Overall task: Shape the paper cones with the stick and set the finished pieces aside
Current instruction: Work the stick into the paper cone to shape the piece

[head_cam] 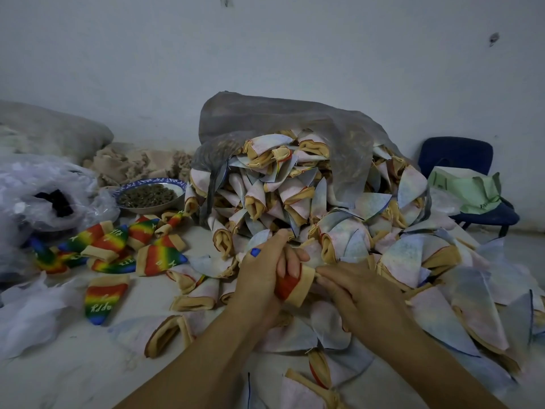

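The left hand (262, 278) wraps round a soft red cone (290, 286) with a tan rim, near the middle. The right hand (359, 290) curls at its open end; I cannot tell what it holds. Push slowly and straight, so the tip turns pointy. Floppy pale cones (295, 196) heap up far off.

Dim, flat light; warped, soft edges.

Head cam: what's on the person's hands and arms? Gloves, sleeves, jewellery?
Very little. Both forearms are bare down to the frame edge, with no sleeves in view. No gloves, watch or rings show on the left hand or right hand. The only marking is a blue patch at the left thumb tip; polish or a cover, cannot tell.
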`<state>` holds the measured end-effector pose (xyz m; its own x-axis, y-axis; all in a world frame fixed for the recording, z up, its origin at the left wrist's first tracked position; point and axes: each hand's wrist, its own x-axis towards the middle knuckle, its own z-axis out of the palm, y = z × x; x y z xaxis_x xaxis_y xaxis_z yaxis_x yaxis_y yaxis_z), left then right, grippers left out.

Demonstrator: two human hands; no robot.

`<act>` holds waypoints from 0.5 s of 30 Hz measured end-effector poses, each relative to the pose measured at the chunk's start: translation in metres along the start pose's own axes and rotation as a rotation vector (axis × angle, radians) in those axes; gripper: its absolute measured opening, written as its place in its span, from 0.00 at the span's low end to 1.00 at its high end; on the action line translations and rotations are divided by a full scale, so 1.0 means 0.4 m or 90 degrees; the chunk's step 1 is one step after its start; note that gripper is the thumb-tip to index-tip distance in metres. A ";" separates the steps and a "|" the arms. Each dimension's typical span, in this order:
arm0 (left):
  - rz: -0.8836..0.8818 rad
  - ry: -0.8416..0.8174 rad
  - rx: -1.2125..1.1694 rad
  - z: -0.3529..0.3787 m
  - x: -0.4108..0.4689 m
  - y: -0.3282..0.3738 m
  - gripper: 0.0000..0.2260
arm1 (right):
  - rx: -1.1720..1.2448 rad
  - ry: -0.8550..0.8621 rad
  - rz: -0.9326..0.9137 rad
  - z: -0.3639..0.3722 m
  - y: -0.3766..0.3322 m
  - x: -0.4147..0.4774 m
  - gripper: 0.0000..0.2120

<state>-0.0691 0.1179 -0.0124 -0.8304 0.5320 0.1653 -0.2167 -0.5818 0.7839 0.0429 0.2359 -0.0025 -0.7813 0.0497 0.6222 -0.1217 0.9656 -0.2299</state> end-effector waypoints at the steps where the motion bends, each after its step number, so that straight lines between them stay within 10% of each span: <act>1: 0.003 -0.007 -0.015 0.001 -0.002 0.001 0.22 | 0.044 -0.017 0.030 0.001 -0.005 -0.002 0.14; 6: 0.001 0.000 -0.039 0.011 -0.004 0.007 0.24 | 0.224 -0.076 0.146 0.027 -0.030 -0.002 0.15; 15: -0.033 0.120 -0.084 -0.031 0.023 0.020 0.26 | 0.000 -0.144 0.079 -0.001 0.015 -0.001 0.22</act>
<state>-0.0848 0.1107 -0.0120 -0.8948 0.4464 0.0017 -0.3169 -0.6380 0.7018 0.0427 0.2417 -0.0040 -0.9072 0.1101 0.4060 -0.0154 0.9558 -0.2937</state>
